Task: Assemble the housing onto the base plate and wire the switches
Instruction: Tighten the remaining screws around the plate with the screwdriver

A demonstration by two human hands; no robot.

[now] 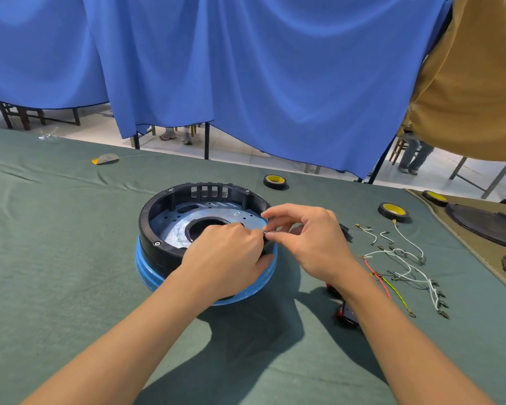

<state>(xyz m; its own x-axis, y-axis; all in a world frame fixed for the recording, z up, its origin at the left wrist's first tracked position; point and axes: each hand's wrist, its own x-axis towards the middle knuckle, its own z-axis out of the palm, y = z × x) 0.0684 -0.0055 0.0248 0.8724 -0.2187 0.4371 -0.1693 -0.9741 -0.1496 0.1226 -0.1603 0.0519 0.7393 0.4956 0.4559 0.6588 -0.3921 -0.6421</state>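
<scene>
My right hand [307,241] pinched a small metal piece [265,233] between thumb and forefinger. My left hand [228,252], fingers curled, held the same piece from the other side, just right of the frame's centre. We worked over the near right rim of the black housing [158,211], which sat on the base plate [170,232] atop a blue stand [146,267]. The wires [403,258] lay loose at the right on the green cloth [70,258]. I judged the piece easy to fumble: a slipped pinch could drop it inside the housing or through the plate's holes.
</scene>
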